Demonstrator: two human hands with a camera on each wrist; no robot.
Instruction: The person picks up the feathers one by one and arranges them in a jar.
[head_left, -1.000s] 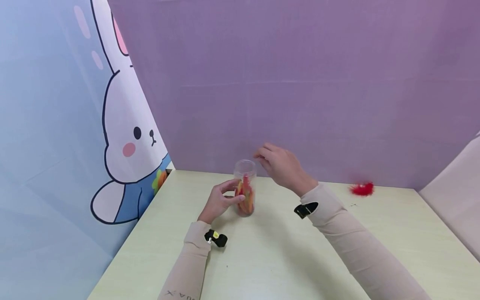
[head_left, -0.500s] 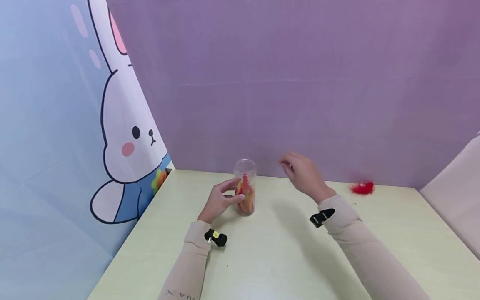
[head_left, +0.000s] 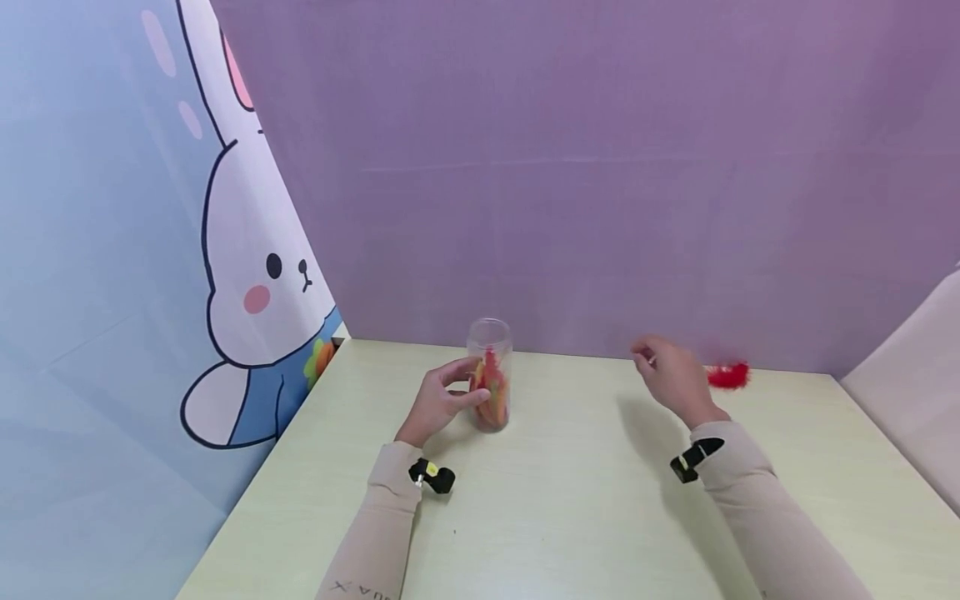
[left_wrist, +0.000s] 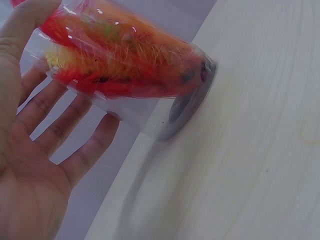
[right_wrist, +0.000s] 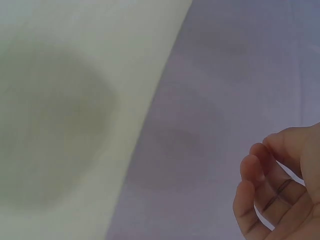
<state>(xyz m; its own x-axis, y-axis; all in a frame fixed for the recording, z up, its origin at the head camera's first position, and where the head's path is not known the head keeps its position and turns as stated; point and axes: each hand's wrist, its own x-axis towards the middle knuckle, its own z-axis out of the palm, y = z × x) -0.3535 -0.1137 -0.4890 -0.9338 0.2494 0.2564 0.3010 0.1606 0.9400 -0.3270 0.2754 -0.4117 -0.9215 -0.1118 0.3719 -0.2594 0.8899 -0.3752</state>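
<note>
A clear jar (head_left: 489,337) stands upright on the table, holding red, orange and yellow fluffy feathers (left_wrist: 120,55). My left hand (head_left: 442,402) grips the jar's side, with the thumb on its front and the fingers behind it. Off to the right, my right hand (head_left: 672,379) is in the air above the table, its fingers loosely curled. The right wrist view shows the thumb close to the index fingertip, and I see nothing held in that hand (right_wrist: 282,187). Beyond its wrist a red feather tuft (head_left: 729,376) lies near the table's back edge, partly covered by the hand.
The pale table (head_left: 540,508) ends at a purple cloth backdrop (head_left: 585,183). A blue cloth with a printed rabbit (head_left: 258,233) hangs at the left, and a white cloth (head_left: 915,375) borders the right side.
My right hand has moved rightward and a little lower, from beside the jar's mouth to near the red feather tuft. The left hand and jar have stayed in place.
</note>
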